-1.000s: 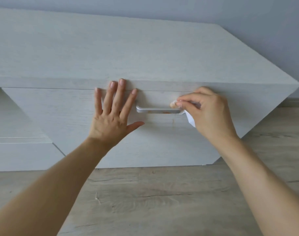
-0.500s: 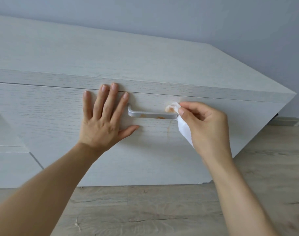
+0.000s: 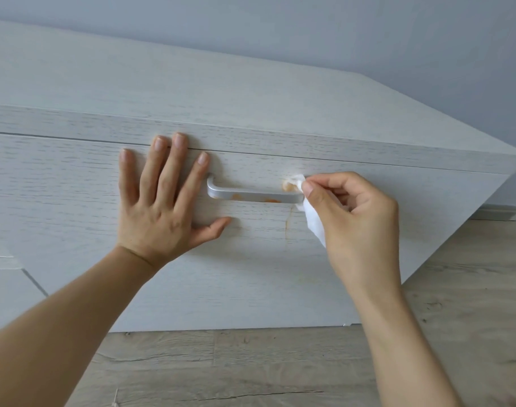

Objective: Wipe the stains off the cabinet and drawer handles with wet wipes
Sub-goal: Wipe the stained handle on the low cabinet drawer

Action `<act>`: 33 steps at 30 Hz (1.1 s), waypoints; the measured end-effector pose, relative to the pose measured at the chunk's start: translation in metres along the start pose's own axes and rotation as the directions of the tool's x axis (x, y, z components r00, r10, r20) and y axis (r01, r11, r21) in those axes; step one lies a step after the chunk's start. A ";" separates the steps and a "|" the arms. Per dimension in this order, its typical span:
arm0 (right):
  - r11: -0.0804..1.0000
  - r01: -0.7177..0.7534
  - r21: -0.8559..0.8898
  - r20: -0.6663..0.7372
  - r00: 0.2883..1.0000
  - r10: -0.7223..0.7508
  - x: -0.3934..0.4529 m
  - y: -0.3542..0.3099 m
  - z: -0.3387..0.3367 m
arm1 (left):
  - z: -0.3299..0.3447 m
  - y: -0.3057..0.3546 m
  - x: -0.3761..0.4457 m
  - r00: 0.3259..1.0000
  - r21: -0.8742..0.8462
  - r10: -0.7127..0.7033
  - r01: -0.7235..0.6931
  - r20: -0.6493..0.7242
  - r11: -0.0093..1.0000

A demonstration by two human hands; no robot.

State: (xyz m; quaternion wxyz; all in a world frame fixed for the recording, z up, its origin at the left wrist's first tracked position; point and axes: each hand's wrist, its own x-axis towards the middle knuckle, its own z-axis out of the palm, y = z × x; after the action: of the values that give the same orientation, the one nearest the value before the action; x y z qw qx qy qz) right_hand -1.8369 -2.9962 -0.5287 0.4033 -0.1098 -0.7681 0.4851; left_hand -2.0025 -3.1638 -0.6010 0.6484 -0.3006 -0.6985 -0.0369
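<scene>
On drawer front point(image 3: 368, 274): silver handle point(image 3: 252, 194), orange stains point(image 3: 237, 197)

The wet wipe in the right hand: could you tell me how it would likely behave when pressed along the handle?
Probably floppy: the wet wipe hangs limp below the right hand. Likely light, since fingertips alone pinch it. It bunches against the handle, so it should mould round it.

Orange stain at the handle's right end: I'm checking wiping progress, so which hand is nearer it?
Right. The right hand presses the wet wipe on that stain; the left hand lies flat beyond the handle's left end.
</scene>
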 end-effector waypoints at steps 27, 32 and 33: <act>0.921 0.360 -0.149 -0.005 0.931 -0.364 -0.024 0.021 0.020 | 0.001 0.001 -0.001 1.000 0.017 -0.002 0.002 0.005 1.000; 0.944 0.316 -0.099 -0.085 0.942 -0.324 -0.019 0.017 0.012 | 0.001 0.001 -0.001 1.000 0.015 -0.003 0.003 -0.003 1.000; 0.968 0.250 -0.029 -0.127 0.960 -0.251 -0.018 0.014 0.012 | 0.002 0.001 -0.001 1.000 0.015 -0.001 0.002 -0.003 1.000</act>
State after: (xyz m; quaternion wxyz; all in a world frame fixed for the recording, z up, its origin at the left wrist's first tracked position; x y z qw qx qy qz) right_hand -1.8370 -3.0074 -0.5525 0.5097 -0.0455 -0.7510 0.4172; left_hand -2.0036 -3.1627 -0.6025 0.6518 -0.2952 -0.6978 -0.0327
